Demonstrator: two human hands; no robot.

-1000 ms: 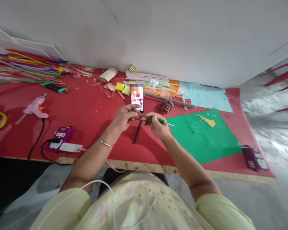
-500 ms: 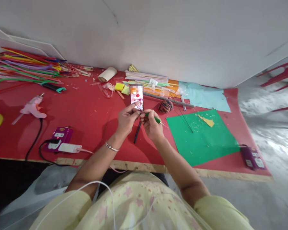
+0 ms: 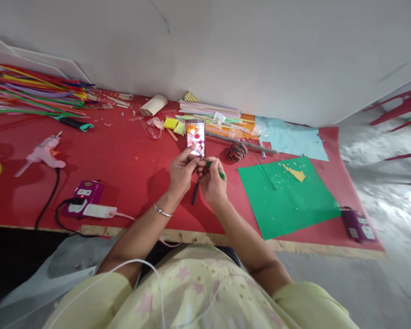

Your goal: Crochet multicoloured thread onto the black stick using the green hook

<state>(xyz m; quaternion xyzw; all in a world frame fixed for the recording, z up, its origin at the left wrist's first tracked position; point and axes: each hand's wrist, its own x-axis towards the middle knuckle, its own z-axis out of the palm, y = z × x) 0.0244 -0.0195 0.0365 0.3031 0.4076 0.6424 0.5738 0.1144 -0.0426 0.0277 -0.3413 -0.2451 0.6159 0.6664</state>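
My left hand [image 3: 181, 174] is closed in a pinch, its fingertips meeting those of my right hand. What it pinches is too small to make out. In my right hand [image 3: 213, 180] is a slim green tool [image 3: 221, 174] with a thin metal shaft that sticks out to the right. The tool's other end is hidden at the meeting fingertips. Just beyond my hands stands a phone [image 3: 200, 130] with a lit screen, its lower part partly covered by my left fingers. A black strip [image 3: 194, 194] shows below the hands, its upper end hidden.
To the left are a pink glue gun [image 3: 46, 153], a purple power strip [image 3: 91, 192] and a pile of coloured pipe cleaners [image 3: 37, 96]. On the right lie a ball of dark yarn [image 3: 237, 151], a grey rod [image 3: 260, 147], a green sheet [image 3: 287, 201] and another purple power box [image 3: 359, 226].
My right hand has turned slightly and shifted a little left with the green tool. Its metal shaft now points further down. My left hand stays nearly in place.
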